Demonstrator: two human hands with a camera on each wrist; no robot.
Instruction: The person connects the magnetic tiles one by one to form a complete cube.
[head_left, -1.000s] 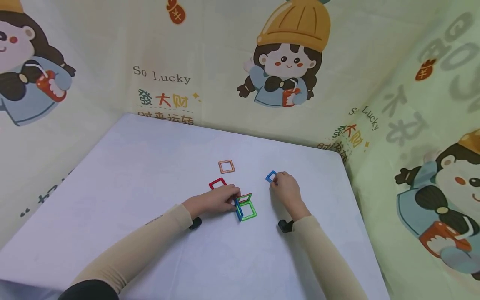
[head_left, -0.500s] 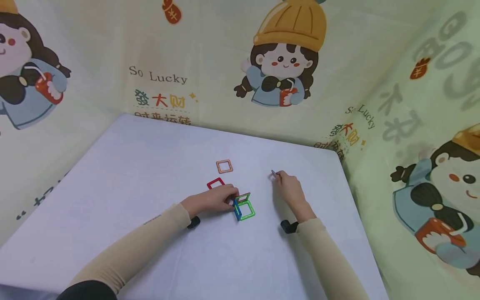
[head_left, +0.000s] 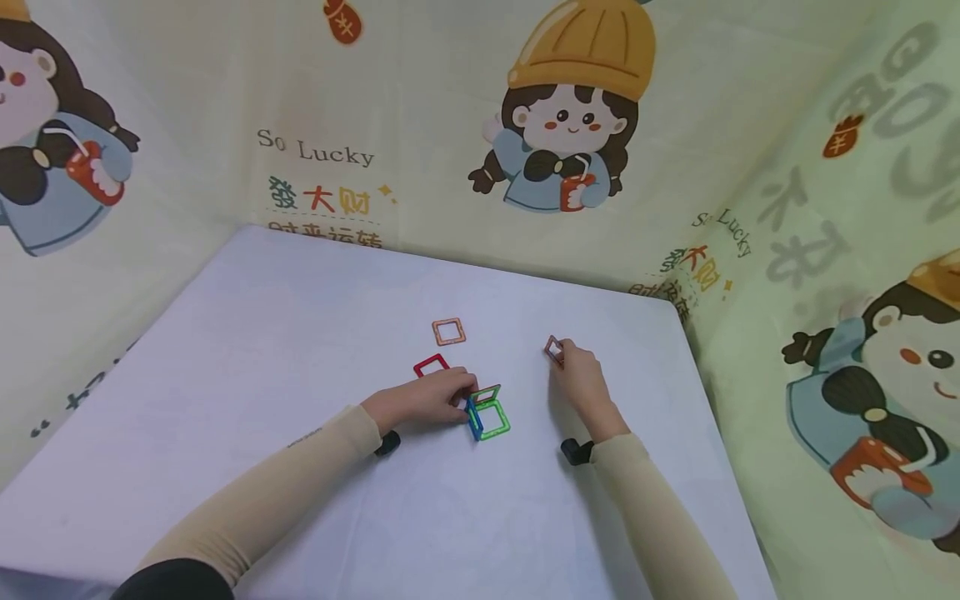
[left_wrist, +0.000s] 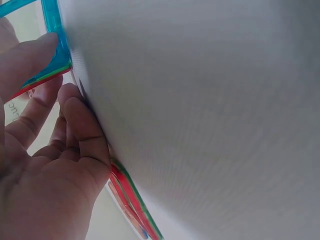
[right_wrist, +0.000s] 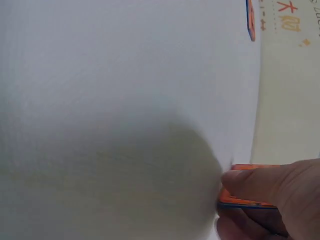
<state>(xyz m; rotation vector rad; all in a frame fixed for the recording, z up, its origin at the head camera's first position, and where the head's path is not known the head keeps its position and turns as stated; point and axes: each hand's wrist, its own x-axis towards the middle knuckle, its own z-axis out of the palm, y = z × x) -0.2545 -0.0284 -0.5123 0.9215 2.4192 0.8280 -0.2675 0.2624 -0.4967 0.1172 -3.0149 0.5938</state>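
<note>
My left hand (head_left: 431, 396) pinches an upright blue square magnetic tile (left_wrist: 52, 20), with the thumb on its face. This tile stands along the left side of a green square magnetic tile (head_left: 495, 434) lying flat. A red-and-green tile (head_left: 489, 388) rises at the flat one's back edge. To the right, my right hand (head_left: 587, 383) holds an orange magnetic tile (right_wrist: 245, 200) with a blue underside, thumb on the orange face and fingers beneath. Partly hidden behind the left hand lies a red tile (head_left: 431, 360).
An orange square tile (head_left: 449, 342) lies farther back on the white tabletop (head_left: 315, 300). Behind the table hangs a printed cloth (head_left: 435, 167) with cartoon figures, and it continues along the right side.
The right hand has turned its tile over, from blue side showing through edge-on to orange side showing. The left hand stays in place at the blue tile.
</note>
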